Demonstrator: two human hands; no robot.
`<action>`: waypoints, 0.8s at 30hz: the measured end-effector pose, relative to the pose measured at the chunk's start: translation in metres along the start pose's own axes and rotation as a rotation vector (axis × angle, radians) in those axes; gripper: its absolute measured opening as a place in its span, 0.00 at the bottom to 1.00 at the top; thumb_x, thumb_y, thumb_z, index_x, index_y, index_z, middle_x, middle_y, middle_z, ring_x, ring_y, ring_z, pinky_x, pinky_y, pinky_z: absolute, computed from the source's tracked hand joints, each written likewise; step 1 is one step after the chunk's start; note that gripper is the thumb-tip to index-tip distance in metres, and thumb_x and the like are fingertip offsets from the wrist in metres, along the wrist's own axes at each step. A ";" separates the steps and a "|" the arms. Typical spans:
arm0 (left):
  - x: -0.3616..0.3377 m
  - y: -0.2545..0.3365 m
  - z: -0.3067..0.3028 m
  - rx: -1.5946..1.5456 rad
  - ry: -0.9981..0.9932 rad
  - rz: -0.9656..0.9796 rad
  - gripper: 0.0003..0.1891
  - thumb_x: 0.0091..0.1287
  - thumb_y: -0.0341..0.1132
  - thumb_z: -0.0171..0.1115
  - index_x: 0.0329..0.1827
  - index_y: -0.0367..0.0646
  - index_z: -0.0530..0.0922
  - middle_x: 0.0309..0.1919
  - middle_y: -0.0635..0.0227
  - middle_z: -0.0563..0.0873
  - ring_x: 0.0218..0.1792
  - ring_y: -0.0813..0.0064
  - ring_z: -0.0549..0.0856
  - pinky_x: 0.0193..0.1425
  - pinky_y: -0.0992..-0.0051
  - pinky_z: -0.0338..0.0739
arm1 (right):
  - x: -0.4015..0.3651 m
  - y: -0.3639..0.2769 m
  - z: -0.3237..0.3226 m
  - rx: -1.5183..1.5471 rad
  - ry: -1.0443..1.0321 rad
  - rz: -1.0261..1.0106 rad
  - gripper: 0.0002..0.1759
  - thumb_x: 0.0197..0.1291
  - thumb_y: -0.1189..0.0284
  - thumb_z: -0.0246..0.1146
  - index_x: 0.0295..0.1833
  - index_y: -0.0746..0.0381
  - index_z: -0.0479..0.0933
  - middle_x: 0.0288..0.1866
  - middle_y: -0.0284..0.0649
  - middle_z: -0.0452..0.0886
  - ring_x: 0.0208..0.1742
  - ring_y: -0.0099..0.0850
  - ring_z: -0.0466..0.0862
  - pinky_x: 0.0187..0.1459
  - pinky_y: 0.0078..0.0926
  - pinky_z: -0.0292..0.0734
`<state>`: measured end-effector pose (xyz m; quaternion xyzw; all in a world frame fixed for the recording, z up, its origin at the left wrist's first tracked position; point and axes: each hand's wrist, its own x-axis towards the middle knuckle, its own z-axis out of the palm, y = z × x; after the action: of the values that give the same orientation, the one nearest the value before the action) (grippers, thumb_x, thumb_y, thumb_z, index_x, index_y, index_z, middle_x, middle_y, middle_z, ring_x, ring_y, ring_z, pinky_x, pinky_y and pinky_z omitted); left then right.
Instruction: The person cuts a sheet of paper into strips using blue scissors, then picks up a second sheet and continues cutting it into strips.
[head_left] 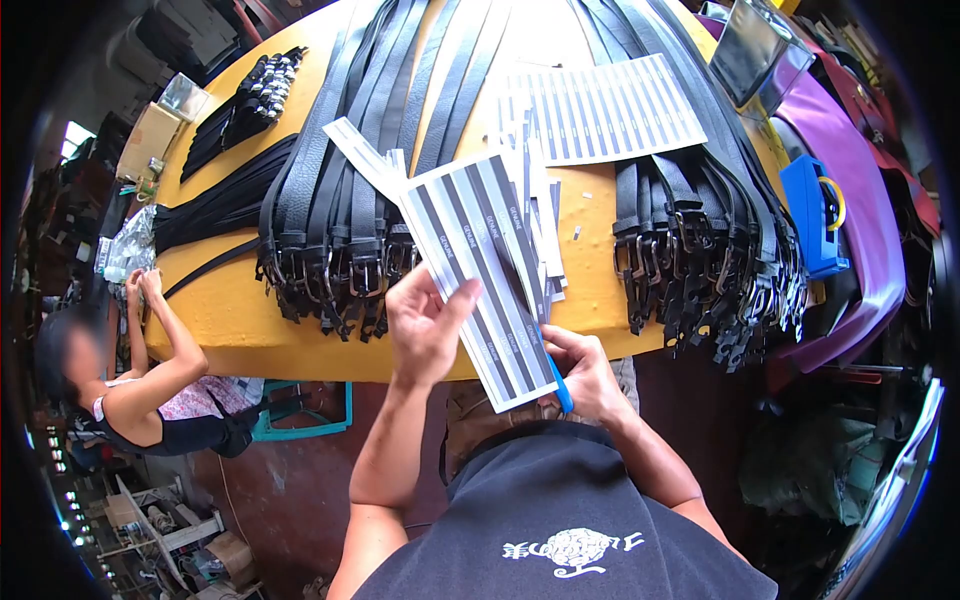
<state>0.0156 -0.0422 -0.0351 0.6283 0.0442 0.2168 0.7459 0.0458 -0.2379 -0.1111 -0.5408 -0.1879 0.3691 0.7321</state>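
Note:
My left hand grips a white sheet of labels by its left edge, thumb on top. Dark and grey stripes run along the sheet, with small "GENUINE" lettering. My right hand is closed on blue-handled scissors at the sheet's lower right edge. A dark, narrow gap or blade shows along that side; most of the scissors is hidden by the sheet and fingers. Beyond the sheet lie cut label strips and another striped sheet, which rests partly on black belts.
Black belts with buckles hang over the front edge of the yellow table, with another bundle at right. A blue box stands at the right edge. A co-worker sits at left, handling something by a plastic bag.

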 end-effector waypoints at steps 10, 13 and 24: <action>-0.004 -0.001 0.011 0.402 -0.057 -0.032 0.08 0.66 0.27 0.63 0.43 0.31 0.82 0.33 0.68 0.87 0.33 0.86 0.81 0.38 0.82 0.75 | -0.002 -0.024 0.011 0.074 -0.049 0.030 0.39 0.52 0.75 0.73 0.67 0.74 0.63 0.52 0.44 0.81 0.50 0.21 0.78 0.54 0.21 0.73; -0.008 -0.004 0.009 0.313 -0.048 -0.073 0.08 0.66 0.28 0.63 0.43 0.30 0.81 0.33 0.67 0.87 0.34 0.84 0.82 0.39 0.81 0.76 | 0.000 -0.023 0.011 0.036 -0.060 0.006 0.40 0.52 0.74 0.73 0.68 0.74 0.63 0.54 0.45 0.80 0.51 0.21 0.77 0.56 0.21 0.72; -0.009 -0.005 0.007 0.311 -0.016 -0.054 0.08 0.65 0.28 0.63 0.41 0.31 0.82 0.30 0.68 0.87 0.30 0.86 0.81 0.33 0.82 0.75 | 0.002 -0.020 0.013 -0.019 -0.052 -0.022 0.39 0.52 0.74 0.73 0.66 0.75 0.64 0.53 0.45 0.81 0.51 0.22 0.78 0.56 0.22 0.72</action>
<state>0.0116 -0.0525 -0.0402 0.7364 0.0881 0.1824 0.6455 0.0453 -0.2305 -0.0882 -0.5360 -0.2161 0.3730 0.7259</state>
